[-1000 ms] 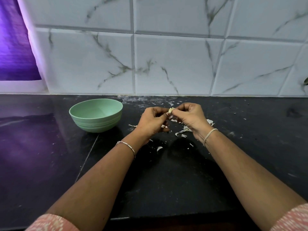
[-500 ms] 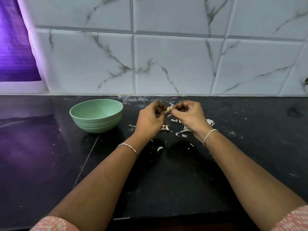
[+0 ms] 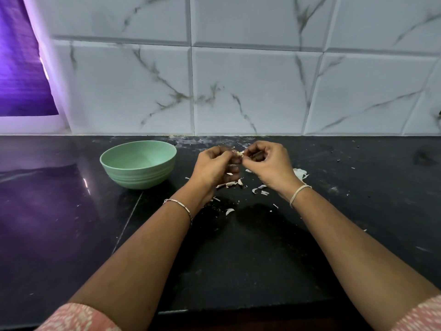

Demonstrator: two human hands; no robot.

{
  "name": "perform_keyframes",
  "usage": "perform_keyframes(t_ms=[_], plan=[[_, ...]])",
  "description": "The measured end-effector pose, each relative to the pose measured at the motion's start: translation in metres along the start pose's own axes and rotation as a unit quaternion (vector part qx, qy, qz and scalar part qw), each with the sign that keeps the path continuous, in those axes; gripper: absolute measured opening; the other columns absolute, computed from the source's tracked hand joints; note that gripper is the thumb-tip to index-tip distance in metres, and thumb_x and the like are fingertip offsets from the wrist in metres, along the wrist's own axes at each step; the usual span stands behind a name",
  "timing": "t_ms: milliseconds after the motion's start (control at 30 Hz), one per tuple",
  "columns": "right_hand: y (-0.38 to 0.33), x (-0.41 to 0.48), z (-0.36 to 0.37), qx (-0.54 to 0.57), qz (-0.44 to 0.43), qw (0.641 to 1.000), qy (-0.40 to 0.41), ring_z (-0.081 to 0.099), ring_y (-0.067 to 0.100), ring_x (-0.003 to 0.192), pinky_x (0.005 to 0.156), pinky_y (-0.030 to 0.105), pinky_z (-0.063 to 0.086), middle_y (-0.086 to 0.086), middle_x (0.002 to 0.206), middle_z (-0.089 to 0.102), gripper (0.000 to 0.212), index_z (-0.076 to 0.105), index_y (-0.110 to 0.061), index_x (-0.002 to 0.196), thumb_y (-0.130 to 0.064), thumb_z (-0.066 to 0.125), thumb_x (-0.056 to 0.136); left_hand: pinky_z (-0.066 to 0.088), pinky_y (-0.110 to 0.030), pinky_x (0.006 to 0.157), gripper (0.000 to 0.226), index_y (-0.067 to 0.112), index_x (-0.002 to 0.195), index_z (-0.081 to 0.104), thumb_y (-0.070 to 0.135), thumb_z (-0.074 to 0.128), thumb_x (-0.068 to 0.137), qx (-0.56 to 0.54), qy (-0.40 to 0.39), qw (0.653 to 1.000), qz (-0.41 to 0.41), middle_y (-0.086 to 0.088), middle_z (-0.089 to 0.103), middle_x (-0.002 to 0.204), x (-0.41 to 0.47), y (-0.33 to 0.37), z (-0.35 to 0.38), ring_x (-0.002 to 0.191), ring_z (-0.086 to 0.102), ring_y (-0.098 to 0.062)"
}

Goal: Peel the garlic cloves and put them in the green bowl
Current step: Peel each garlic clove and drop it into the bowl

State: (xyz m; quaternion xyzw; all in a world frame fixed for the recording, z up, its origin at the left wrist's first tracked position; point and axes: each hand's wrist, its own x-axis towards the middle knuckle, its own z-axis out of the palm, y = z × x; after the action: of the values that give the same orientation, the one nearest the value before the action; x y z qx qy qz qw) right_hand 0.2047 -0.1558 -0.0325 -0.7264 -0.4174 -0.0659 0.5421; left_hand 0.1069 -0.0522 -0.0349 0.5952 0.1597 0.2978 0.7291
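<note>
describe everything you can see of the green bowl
The green bowl is round and pale mint, of a matte, plastic-looking material, with shallow ridges ringing its lower outer wall. It stands upright on the dark countertop, to the left of the left hand and apart from it. Only the countertop touches it. The part of its inside that shows is smooth and holds no cloves.

Both hands, left hand (image 3: 214, 167) and right hand (image 3: 268, 164), pinch a garlic clove (image 3: 239, 153) above the counter (image 3: 238, 259), right of the green bowl (image 3: 138, 163).
</note>
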Motion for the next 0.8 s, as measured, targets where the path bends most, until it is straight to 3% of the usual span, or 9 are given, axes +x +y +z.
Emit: perform_keyframes(t_ms=[200,367,467,567,667,800], plan=[[-0.003,-0.003,0.000,-0.013,-0.032,0.999,-0.035,0.055,0.006,0.061,0.064,0.026,0.050,-0.006,0.067,0.065,0.007,0.070,-0.015,0.076,-0.008,0.071,0.076,0.056,-0.026,0.053,0.003,0.007,0.088,0.064,0.005,0.065,0.089,-0.021,-0.007,1.000,-0.012,-0.005,0.067,0.071,0.000,0.000,-0.004,0.058,0.060,-0.014],[-0.001,0.002,-0.006,-0.017,-0.018,0.999,0.025,0.053,0.000,0.056,0.059,0.019,0.047,-0.011,0.064,0.063,0.016,0.065,-0.025,0.068,-0.013,0.073,0.076,0.059,-0.027,0.059,0.008,0.004,0.098,0.066,0.003,0.061,0.092,-0.039,-0.010,0.999,-0.029,-0.007,0.072,0.079,0.003,0.001,-0.007,0.060,0.062,-0.013],[0.004,0.006,-0.016,-0.053,0.011,0.998,0.027,0.057,0.004,0.067,0.068,0.024,0.048,-0.006,0.078,0.067,0.004,0.069,-0.022,0.079,-0.023,0.072,0.082,0.058,-0.027,0.059,0.013,0.004,0.105,0.065,0.005,0.061,0.093,-0.050,-0.039,0.997,-0.040,-0.007,0.073,0.086,0.003,0.001,-0.010,0.065,0.065,-0.013],[0.011,0.010,-0.030,-0.142,0.025,0.989,-0.023,0.055,0.012,0.088,0.081,0.027,0.043,0.000,0.100,0.056,0.017,0.074,-0.024,0.096,-0.037,0.066,0.088,0.058,-0.026,0.059,0.015,0.005,0.107,0.064,0.004,0.059,0.093,-0.047,-0.075,0.995,-0.046,-0.006,0.073,0.090,-0.001,0.001,-0.010,0.069,0.067,-0.013],[0.011,0.011,-0.041,-0.239,0.037,0.969,-0.038,0.051,0.014,0.089,0.076,0.024,0.036,0.000,0.099,0.051,0.021,0.075,-0.017,0.081,-0.037,0.072,0.084,0.058,-0.027,0.061,0.018,0.005,0.110,0.064,0.001,0.059,0.093,-0.022,-0.097,0.994,-0.040,-0.006,0.072,0.091,-0.003,0.001,-0.009,0.071,0.067,-0.014],[0.011,0.009,-0.042,-0.282,0.041,0.957,-0.043,0.053,0.007,0.066,0.055,0.022,0.033,-0.007,0.071,0.057,0.025,0.065,-0.015,0.062,-0.027,0.085,0.069,0.058,-0.025,0.058,0.019,0.004,0.110,0.063,0.003,0.063,0.091,0.003,-0.088,0.996,-0.030,-0.006,0.073,0.089,-0.005,0.001,-0.008,0.067,0.066,-0.012]])
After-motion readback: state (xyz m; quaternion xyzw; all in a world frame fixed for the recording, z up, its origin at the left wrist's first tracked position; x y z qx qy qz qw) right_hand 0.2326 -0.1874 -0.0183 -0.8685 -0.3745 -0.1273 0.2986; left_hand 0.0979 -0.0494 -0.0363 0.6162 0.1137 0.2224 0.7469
